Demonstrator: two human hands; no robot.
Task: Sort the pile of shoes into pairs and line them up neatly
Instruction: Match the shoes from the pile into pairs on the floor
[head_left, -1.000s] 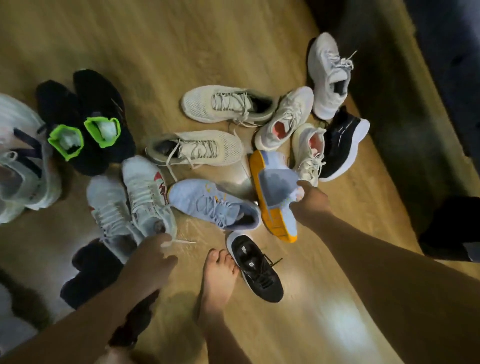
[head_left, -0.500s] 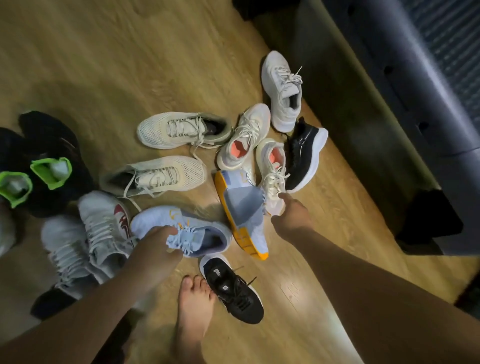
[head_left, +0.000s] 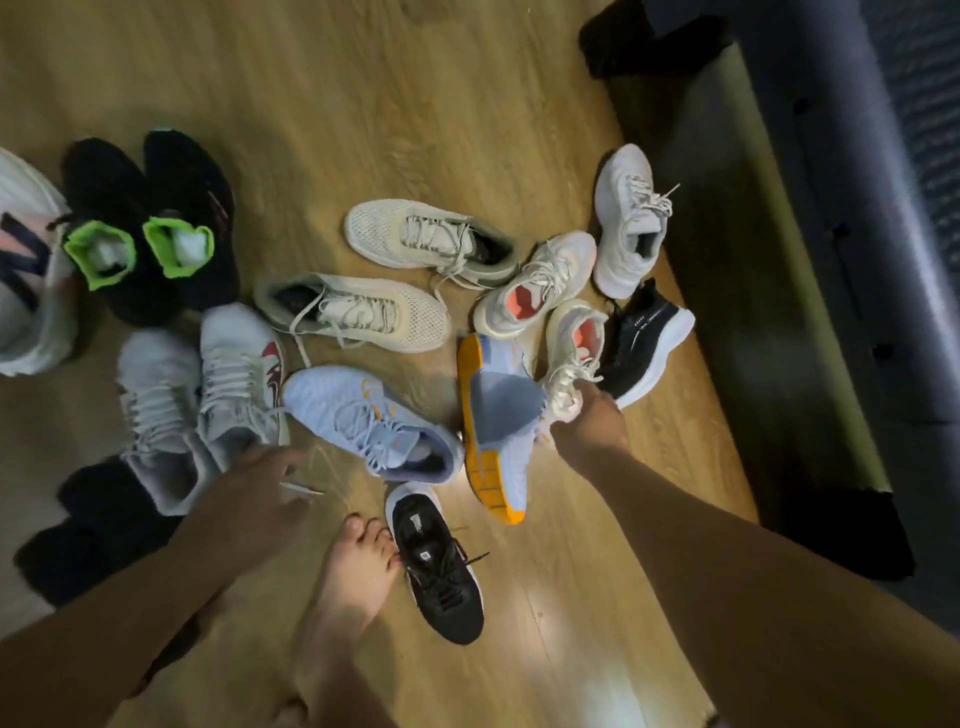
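Shoes (head_left: 363, 322) lie piled on the wooden floor (head_left: 363, 104). The cream knit sneaker with coral lining (head_left: 574, 348) sits at the pile's right, just beside its mate (head_left: 537, 283). The right hand (head_left: 589, 421) has left the tipped pale-blue sneaker with the orange sole (head_left: 488, 431) and now rests on the cream toe, so the cream pair probably comes next. I cannot tell whether its grip is clamped. This sneaker's long axis runs near-to-far, toe toward the person. The blurred left hand (head_left: 254, 488) hovers by the grey-white laced sneaker (head_left: 239, 379), grip unclear.

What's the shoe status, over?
Left hand at white red-logo sneaker heel, grip unclear. Right hand at cream orange-lined sneaker toe, same. Pale blue sneaker tipped sideways.
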